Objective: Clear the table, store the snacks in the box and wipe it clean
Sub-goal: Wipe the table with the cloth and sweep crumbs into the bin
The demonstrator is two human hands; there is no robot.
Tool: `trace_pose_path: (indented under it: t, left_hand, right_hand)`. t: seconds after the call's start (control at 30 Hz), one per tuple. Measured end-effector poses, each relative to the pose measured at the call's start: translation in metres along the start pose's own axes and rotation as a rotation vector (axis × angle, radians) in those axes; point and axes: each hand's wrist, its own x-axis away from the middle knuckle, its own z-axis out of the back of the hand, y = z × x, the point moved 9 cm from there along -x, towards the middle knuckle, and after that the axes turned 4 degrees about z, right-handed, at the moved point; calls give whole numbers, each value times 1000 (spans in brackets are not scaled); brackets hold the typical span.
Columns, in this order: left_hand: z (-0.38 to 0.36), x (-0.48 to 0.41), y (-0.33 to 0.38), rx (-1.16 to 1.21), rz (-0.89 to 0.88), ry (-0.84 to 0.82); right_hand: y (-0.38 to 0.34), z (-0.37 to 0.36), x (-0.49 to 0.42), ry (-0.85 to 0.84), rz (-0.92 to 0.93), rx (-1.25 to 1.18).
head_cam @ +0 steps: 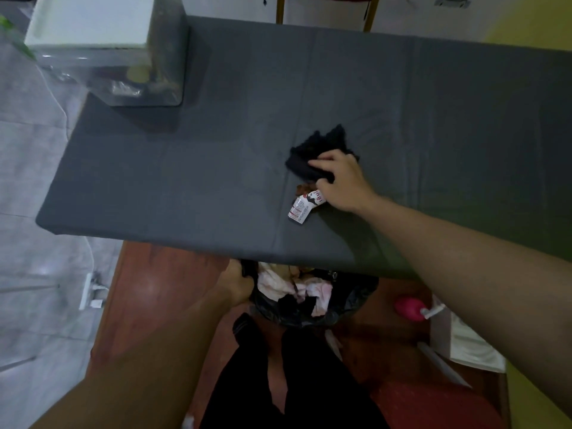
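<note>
1. My right hand [340, 181] gripped the black cloth [311, 151] on the table [185, 168]; a snack wrapper [303, 207] lay beside that hand.
2. My left hand [236, 281] clutched the bin bag [351, 301] rim below the table edge.

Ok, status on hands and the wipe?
Left hand grips bin bag rim under table edge. Right hand holds black cloth on table. Wrapper lies between cloth and near edge.

Your right hand [340, 181] gripped a black cloth [309, 150] on the grey-covered table [185, 181], with a crumpled white-and-red wrapper [305, 205] lying against the hand's near side. Your left hand [236, 281] held the rim of a black bin bag [349, 301] just below the table's near edge, pale crumpled waste inside. A clear box [123, 57] stood at the table's far left corner.
</note>
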Motion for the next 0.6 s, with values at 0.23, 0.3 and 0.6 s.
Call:
trace_pose_path:
  t: [0.23, 0.3, 0.6]
  left_hand:
    - [-1, 0, -7, -15, 1, -19]
    - [-1, -1, -9, -23, -2, -25]
    - [-5, -4, -12, 3, -8, -92]
  right_hand:
    - [-34, -36, 53, -147, 180, -5]
    - [-43, -44, 74, -119, 213, -10]
    - [-61, -60, 132, -52, 298, -36]
